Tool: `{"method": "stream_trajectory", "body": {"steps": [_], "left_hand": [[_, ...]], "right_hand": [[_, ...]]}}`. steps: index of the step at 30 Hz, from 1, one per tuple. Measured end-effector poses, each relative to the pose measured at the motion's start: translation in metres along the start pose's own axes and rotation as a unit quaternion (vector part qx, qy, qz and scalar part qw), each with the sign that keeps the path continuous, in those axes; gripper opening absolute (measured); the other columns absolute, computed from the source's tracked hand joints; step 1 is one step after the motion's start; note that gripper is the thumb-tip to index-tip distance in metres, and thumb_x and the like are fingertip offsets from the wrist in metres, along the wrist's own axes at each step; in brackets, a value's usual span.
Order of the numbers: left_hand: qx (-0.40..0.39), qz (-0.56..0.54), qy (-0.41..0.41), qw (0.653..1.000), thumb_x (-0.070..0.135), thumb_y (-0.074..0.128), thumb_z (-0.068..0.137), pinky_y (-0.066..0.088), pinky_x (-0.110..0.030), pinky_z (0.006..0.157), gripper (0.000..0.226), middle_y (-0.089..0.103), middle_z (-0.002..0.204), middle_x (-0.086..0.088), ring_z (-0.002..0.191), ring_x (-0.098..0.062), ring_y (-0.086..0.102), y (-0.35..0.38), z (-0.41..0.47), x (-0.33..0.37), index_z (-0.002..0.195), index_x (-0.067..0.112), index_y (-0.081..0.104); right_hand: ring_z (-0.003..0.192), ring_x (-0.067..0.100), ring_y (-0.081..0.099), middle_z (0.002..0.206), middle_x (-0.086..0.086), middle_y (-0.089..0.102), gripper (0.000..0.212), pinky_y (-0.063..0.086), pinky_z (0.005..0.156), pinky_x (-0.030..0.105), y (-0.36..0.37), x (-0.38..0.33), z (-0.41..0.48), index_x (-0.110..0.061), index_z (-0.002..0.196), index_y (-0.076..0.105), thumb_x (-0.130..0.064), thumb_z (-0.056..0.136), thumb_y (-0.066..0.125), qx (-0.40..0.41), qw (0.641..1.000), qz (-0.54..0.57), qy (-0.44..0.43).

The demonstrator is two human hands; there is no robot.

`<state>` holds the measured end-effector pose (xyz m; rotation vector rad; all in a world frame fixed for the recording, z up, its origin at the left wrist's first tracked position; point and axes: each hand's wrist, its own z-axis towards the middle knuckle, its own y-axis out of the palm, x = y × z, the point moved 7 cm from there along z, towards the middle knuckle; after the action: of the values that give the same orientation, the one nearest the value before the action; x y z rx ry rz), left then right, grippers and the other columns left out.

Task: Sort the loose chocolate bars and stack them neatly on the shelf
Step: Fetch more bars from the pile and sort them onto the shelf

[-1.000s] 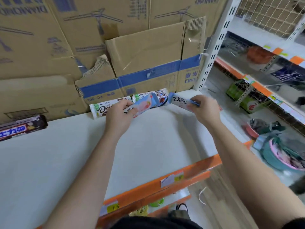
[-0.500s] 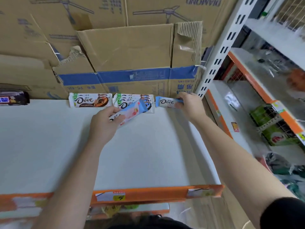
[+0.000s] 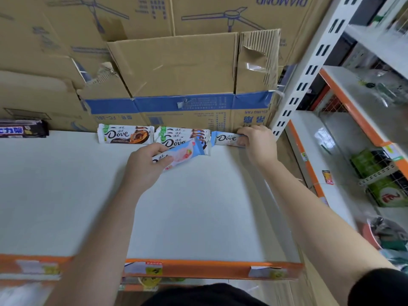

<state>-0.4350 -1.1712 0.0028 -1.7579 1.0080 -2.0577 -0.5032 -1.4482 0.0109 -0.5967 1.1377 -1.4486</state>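
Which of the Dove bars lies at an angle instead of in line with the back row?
The pink-and-blue bar gripped by the left hand; the rest lie straight along the cardboard box.

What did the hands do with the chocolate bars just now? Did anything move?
The right hand has lined its blue bar up at the right end of the row, by the box, and still grips it. The left hand still holds the pink bar, drawn back a little from the stack. The stack and the single bar to its left stayed put.
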Motion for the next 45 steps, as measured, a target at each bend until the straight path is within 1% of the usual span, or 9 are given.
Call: {"method": "stream_trajectory", "body": {"steps": [6,8,13,19,22,27,30,35,45], "left_hand": [[-0.014,-0.005,-0.005,1.0,0.024,0.067,0.083,0.046,-0.034,0.073,0.012,0.067,0.093,0.005,0.085,-0.019,0.06,0.002,-0.001,0.001,0.096,0.024,0.067],[-0.017,-0.005,-0.006,1.0,0.024,0.067,0.083,0.047,-0.035,0.074,0.011,0.068,0.093,0.004,0.085,-0.019,0.06,0.003,-0.002,0.001,0.095,0.024,0.067],[-0.017,-0.006,-0.008,1.0,0.024,0.068,0.084,0.046,-0.033,0.074,0.012,0.068,0.094,0.004,0.086,-0.018,0.061,0.003,-0.003,0.003,0.095,0.023,0.067],[-0.014,-0.004,-0.002,1.0,0.023,0.068,0.084,0.047,-0.035,0.075,0.012,0.067,0.094,0.004,0.087,-0.019,0.059,0.004,-0.006,0.009,0.096,0.022,0.066],[-0.013,-0.001,0.008,1.0,0.023,0.066,0.084,0.045,-0.034,0.066,0.008,0.068,0.09,0.003,0.08,-0.022,0.059,0.005,-0.006,0.013,0.092,0.025,0.066],[-0.018,0.005,0.074,0.997,0.022,0.065,0.086,0.045,-0.034,0.068,0.014,0.066,0.091,0.006,0.081,-0.02,0.059,0.014,0.002,0.043,0.099,0.019,0.067],[-0.043,0.009,0.124,0.991,0.023,0.061,0.087,0.043,-0.032,0.071,0.016,0.067,0.094,0.003,0.084,-0.017,0.058,0.036,0.017,0.071,0.101,0.017,0.065],[-0.093,0.077,0.194,0.974,0.021,0.059,0.087,0.041,-0.034,0.072,0.012,0.066,0.094,-0.003,0.087,-0.024,0.058,0.089,0.037,0.109,0.097,0.016,0.065],[-0.081,0.163,0.224,0.957,0.022,0.067,0.082,0.043,-0.035,0.079,0.026,0.064,0.102,-0.004,0.099,-0.026,0.053,0.131,0.052,0.113,0.107,0.016,0.067]], "right_hand": [[0.076,0.029,0.049,0.074,0.002,0.064,0.013,0.04,0.066,0.036,-0.001,0.001,-0.009,-0.017,0.09,0.073,-0.022,0.081,0.064,0.059,0.998,-0.037,0.009],[0.072,0.028,0.047,0.07,0.0,0.065,0.012,0.039,0.062,0.034,-0.002,0.0,-0.008,-0.016,0.089,0.073,-0.019,0.079,0.067,0.073,0.997,-0.033,0.001],[0.07,0.031,0.056,0.076,0.007,0.063,0.009,0.039,0.055,0.03,0.001,-0.002,-0.005,-0.01,0.084,0.07,-0.008,0.077,0.064,0.039,0.999,-0.002,0.005],[0.07,0.033,0.057,0.08,0.01,0.058,0.01,0.042,0.054,0.031,0.008,-0.003,-0.006,-0.005,0.085,0.067,-0.001,0.078,0.063,0.041,0.999,0.021,-0.003],[0.072,0.03,0.057,0.088,0.009,0.058,0.011,0.046,0.052,0.033,0.003,-0.004,-0.013,-0.007,0.091,0.065,-0.004,0.083,0.059,0.056,0.997,0.048,-0.006],[0.08,0.031,0.059,0.089,0.009,0.061,0.016,0.05,0.058,0.037,-0.014,0.004,-0.042,-0.008,0.093,0.064,-0.001,0.081,0.058,0.062,0.994,0.093,0.01],[0.089,0.03,0.059,0.095,0.008,0.064,0.019,0.048,0.066,0.033,-0.018,0.006,-0.07,-0.009,0.097,0.066,-0.003,0.079,0.06,0.021,0.995,0.092,0.018],[0.082,0.03,0.056,0.085,0.006,0.063,0.013,0.046,0.07,0.032,-0.009,0.004,-0.095,-0.01,0.09,0.067,-0.007,0.079,0.061,-0.033,0.996,0.084,0.003],[0.077,0.029,0.051,0.083,0.006,0.059,0.014,0.047,0.064,0.036,-0.008,0.001,-0.099,-0.009,0.087,0.064,-0.015,0.083,0.052,-0.02,0.998,0.065,-0.002]]}}
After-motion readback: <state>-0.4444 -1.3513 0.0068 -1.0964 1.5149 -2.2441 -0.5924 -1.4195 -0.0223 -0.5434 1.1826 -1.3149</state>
